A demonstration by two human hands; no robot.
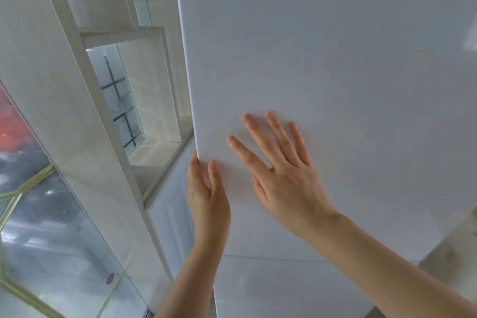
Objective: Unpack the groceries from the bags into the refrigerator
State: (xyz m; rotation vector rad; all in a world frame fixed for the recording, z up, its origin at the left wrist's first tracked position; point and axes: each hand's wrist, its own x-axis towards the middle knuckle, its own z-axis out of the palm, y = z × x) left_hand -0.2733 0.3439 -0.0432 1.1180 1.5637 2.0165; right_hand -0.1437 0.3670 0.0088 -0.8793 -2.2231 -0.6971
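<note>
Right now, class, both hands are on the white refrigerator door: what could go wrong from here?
1. The left hand wraps the refrigerator door at its edge, so fingers could get pinched if it shuts.
2. The right hand only presses flat, so it might slip on the smooth panel.

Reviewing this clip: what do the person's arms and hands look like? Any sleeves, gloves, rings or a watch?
Both forearms are bare as far as the frame shows, with no sleeves in view. The left hand and right hand wear no gloves. No rings, watch or bracelet show on the visible fingers or wrists. Fingernails look short and unpainted.
</note>
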